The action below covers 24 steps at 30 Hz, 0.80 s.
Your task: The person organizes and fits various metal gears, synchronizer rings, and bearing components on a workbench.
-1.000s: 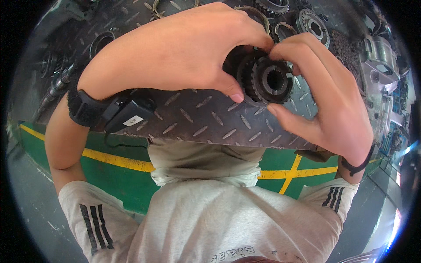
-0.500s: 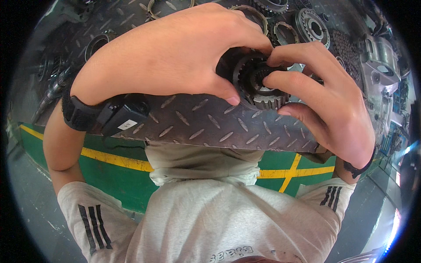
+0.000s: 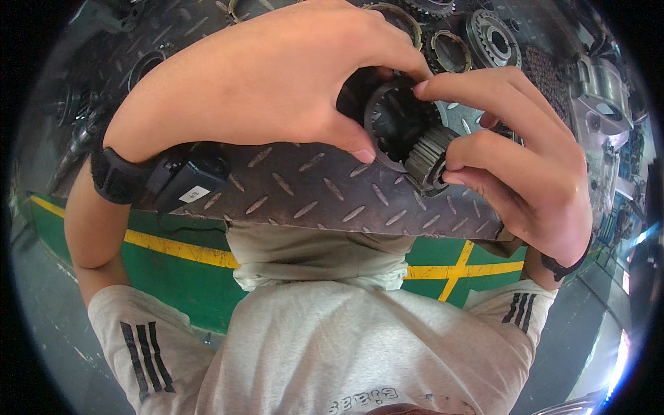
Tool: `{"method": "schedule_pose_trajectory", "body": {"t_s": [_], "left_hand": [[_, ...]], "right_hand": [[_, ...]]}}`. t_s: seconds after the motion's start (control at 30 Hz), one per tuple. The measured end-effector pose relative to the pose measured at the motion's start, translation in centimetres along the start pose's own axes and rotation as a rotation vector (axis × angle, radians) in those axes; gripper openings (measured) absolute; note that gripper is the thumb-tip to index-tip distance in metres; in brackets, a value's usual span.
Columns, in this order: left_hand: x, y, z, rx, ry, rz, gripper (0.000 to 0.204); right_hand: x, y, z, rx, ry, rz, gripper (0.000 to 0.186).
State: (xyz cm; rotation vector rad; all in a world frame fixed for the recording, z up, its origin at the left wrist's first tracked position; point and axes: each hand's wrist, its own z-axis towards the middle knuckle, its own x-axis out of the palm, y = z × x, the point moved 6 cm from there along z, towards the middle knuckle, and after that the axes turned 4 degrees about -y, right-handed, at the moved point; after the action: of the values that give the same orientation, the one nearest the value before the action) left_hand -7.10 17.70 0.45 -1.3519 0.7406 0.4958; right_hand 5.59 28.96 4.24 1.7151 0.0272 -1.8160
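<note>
My left hand (image 3: pixel 297 83) curls around a dark hollow cylindrical part (image 3: pixel 376 119) with inner teeth, which rests on the diamond-pattern metal table (image 3: pixel 297 204). My right hand (image 3: pixel 526 159) grips a smaller splined gear sleeve (image 3: pixel 427 159) by thumb and index finger at its near end; it lies tilted at the lower right side of the hollow part's mouth, outer splines showing. Another finger of my right hand reaches to the upper rim of the hollow part. A black strap and box (image 3: pixel 183 181) sit on my left wrist.
Several gears and rings (image 3: pixel 491 41) lie along the back of the table. A chain (image 3: pixel 536 72) and a silver cast housing (image 3: pixel 600 90) are at the right. A metal shaft (image 3: pixel 75 155) lies at the left. Green floor with yellow lines (image 3: pixel 173 249) shows below the table edge.
The smaller sleeve has been tipped over and drawn toward me and to the right, exposing the hollow part's inside. My right finger moved from its bore to grip its end.
</note>
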Motion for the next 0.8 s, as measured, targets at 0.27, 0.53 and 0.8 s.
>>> {"method": "schedule_pose_trajectory", "body": {"t_s": [0.27,0.53,0.8], "left_hand": [[0.1,0.1,0.0,-0.056,0.048,-0.047,0.067],[0.5,1.2,-0.5,0.059,-0.027,-0.106,0.069],[1.0,0.8,-0.7,0.023,-0.067,-0.041,0.070]], "right_hand": [[-0.1,0.5,-0.5,0.018,0.072,0.031,0.040],[1.0,2.0,-0.9,0.103,0.054,-0.181,0.054],[0.6,0.7,0.2,-0.079,-0.098,-0.054,0.052]]}}
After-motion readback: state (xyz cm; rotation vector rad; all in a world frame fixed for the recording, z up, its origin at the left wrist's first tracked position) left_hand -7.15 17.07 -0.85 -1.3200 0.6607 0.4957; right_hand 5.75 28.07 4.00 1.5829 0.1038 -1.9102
